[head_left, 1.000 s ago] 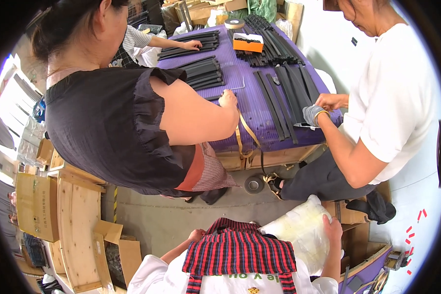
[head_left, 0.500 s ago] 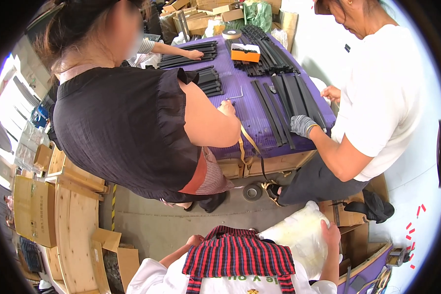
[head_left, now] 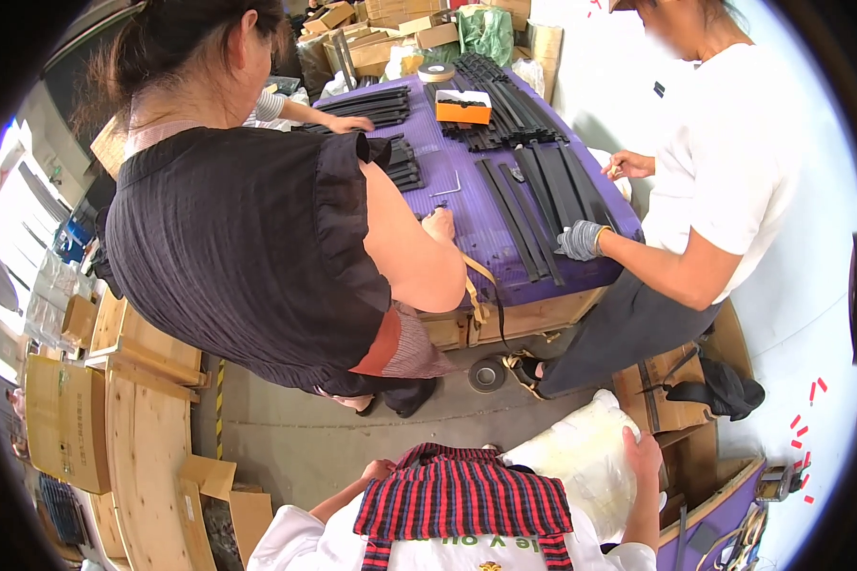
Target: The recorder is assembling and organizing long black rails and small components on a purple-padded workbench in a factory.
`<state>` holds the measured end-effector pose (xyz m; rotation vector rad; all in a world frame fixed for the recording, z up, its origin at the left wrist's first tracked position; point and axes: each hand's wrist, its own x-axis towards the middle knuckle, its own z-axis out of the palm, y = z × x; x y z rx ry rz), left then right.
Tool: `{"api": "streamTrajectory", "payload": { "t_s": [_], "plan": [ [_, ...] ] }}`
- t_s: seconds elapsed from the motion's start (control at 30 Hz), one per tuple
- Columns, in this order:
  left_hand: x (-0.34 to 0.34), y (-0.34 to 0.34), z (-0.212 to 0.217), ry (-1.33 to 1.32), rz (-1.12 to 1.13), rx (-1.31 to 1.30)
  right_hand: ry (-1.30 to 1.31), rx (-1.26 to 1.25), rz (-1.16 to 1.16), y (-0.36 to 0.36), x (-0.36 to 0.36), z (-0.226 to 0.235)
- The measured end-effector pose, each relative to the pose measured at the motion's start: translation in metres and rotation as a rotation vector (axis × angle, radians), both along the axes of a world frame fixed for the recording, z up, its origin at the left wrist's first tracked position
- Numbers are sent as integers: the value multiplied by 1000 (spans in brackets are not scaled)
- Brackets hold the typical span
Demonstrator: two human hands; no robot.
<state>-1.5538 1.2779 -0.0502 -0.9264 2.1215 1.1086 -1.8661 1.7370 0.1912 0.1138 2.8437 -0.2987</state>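
Note:
Beside my body on the right is a puffy white sack (head_left: pixel 581 457) with yellowish stains. My right hand (head_left: pixel 644 457) is closed on its right edge, fingers curled against the material. My left hand (head_left: pixel 379 470) is at the left edge of my red-and-black striped apron (head_left: pixel 467 500); its fingers are mostly hidden there, so what it holds does not show. Ahead, a co-worker's gloved hand (head_left: pixel 581 240) rests by black strips (head_left: pixel 557 186) on a purple-covered table (head_left: pixel 448 157). Another co-worker's hand (head_left: pixel 439 225) is near a hex key (head_left: pixel 448 186).
A person in black stands ahead left, one in white ahead right. An orange box (head_left: pixel 464 108) sits on the table. A tape roll (head_left: pixel 488 374) lies on the floor. Wooden crates (head_left: pixel 143 457) and cartons (head_left: pixel 62 419) stand left; an open carton (head_left: pixel 662 385) is at right.
The gloved co-worker's bare hand has moved left and up over the table's edge. The far striped-sleeved arm has shifted slightly. My own hands and the sack stay put.

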Motion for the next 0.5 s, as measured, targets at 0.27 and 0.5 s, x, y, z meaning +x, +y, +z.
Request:
{"api": "streamTrajectory", "payload": {
  "t_s": [0.27, 0.5],
  "plan": [
    [0, 3, -10, 77, -49, 45, 24, -2, -28, 16, 3, -2],
    [0, 5, -49, 129, -70, 45, -22, -4, -52, 26, -6, 3]
  ]
}}
